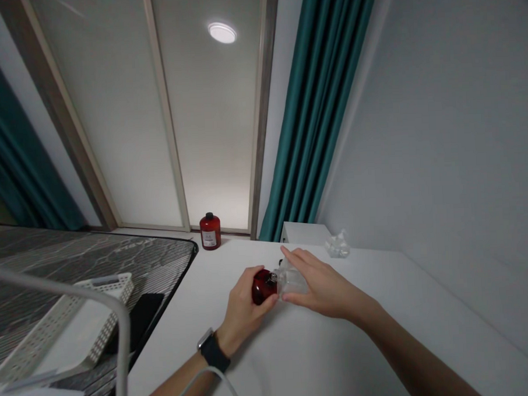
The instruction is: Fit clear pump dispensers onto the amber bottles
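Observation:
My left hand (245, 307) is wrapped round a small dark red bottle (262, 285) lying low over the white table (323, 359). My right hand (318, 283) holds a clear plastic piece (289, 281) against the bottle's neck, its fingers partly stretched over it. A dark watch sits on my left wrist. Both hands meet near the table's middle.
A larger red bottle with a black cap (210, 230) stands at the table's far edge by the window. A clear crumpled wrapper (337, 245) lies far right. A white perforated basket (68, 323) rests on the grey patterned bed at left. A white cable (122, 350) curves in front.

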Demonstrator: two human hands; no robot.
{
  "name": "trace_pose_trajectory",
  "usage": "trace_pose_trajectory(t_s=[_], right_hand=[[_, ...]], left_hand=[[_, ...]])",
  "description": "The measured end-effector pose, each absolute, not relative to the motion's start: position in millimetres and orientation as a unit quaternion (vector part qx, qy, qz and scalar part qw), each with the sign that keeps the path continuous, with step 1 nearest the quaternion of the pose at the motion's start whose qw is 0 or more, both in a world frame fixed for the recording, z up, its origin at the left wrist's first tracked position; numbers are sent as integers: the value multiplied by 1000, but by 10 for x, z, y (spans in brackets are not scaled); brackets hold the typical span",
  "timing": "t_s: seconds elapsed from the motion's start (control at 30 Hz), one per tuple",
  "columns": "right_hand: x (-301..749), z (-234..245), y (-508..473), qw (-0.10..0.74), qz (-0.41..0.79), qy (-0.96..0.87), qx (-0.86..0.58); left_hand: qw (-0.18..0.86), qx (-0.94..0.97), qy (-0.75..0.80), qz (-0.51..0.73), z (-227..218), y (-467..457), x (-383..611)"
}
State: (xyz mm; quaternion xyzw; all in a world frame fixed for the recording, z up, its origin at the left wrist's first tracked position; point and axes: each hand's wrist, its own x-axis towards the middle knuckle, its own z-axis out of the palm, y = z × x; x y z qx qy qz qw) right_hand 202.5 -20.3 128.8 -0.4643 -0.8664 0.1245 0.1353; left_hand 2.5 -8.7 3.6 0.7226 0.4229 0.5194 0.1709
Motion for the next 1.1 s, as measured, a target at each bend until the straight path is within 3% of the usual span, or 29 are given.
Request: trace_pose_trajectory(t_s=[0.3,1.1], right_hand=[[2024,1276,-216,190,128,-856,-463],[2060,1194,-208,234,131,-858,-438]], left_hand=[[189,710,431,524,59,-94,36],[187,708,438,522,26,-93,50]])
